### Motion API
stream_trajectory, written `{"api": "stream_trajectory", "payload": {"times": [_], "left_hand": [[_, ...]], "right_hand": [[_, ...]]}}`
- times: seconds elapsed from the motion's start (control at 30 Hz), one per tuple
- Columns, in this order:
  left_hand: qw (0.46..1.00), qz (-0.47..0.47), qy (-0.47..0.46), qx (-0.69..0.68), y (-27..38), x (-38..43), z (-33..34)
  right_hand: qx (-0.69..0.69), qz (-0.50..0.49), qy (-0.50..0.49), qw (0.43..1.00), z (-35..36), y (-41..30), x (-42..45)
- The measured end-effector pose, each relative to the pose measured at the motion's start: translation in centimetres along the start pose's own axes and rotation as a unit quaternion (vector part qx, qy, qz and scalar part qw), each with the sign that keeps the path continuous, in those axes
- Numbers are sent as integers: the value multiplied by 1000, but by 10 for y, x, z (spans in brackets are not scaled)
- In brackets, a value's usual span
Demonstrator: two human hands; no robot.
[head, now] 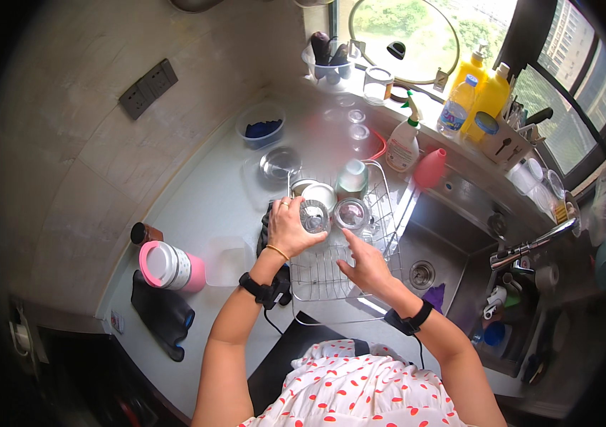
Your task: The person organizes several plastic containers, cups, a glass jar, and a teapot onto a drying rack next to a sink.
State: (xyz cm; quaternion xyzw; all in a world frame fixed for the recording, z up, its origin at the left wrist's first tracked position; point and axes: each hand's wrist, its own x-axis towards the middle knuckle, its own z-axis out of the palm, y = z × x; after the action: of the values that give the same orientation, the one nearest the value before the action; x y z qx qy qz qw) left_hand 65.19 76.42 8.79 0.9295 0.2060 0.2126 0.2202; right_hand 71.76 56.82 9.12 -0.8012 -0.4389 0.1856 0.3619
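Note:
My left hand [292,227] curls its fingers and thumb around a clear glass jar [314,216] over the wire dish rack [324,288]. My right hand [367,261] has its fingers apart and holds nothing, just below a second clear glass jar [351,214]. Behind the jars, a white round lid [320,195] lies in the rack, partly over another lid. A greenish glass [352,178] stands beside them. Whether the left-hand jar rests on the wires cannot be told.
The steel sink [441,235] with its faucet [535,243] is at right. Left on the counter are a pink-and-white tumbler [169,265], a plastic container [228,261] and a black glove-like item [161,315]. A spray bottle [403,144] and a red bottle [430,168] stand behind the rack.

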Motion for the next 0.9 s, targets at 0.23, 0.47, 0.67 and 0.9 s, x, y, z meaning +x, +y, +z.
{"api": "stream_trajectory", "payload": {"times": [0.23, 0.47, 0.67, 0.9], "left_hand": [[993, 55, -44, 95, 7, -2, 20], [988, 118, -40, 96, 3, -20, 24], [998, 57, 4, 8, 34, -68, 1], [983, 99, -135, -72, 129, -148, 57]], "right_hand": [[-13, 40, 85, 995, -47, 47, -97], [143, 183, 229, 945, -75, 99, -224], [116, 338, 347, 867, -121, 157, -333], [-133, 528, 210, 812, -156, 301, -462]]}}
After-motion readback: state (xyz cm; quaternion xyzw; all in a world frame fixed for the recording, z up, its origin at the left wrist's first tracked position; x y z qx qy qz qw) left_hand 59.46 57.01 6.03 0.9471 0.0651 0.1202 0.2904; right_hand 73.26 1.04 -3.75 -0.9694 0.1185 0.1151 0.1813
